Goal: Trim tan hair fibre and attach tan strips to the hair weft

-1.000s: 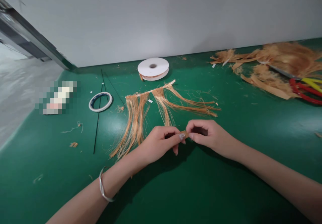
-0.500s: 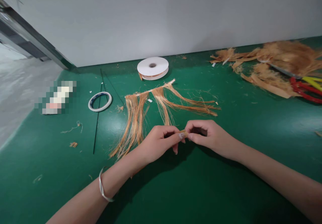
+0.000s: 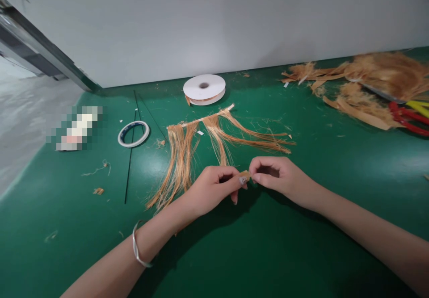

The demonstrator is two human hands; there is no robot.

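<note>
Filling the view, a green worktable (image 3: 301, 253) meets a plain grey wall (image 3: 214, 21). Near the middle, the left hand (image 3: 214, 190) and right hand (image 3: 281, 179) meet fingertip to fingertip, both pinching a small tan strip (image 3: 245, 175) just above the table. Just beyond them lies a fringe of orange fibres (image 3: 201, 141). A white tape reel (image 3: 204, 89) sits farther back, near the wall.
</note>
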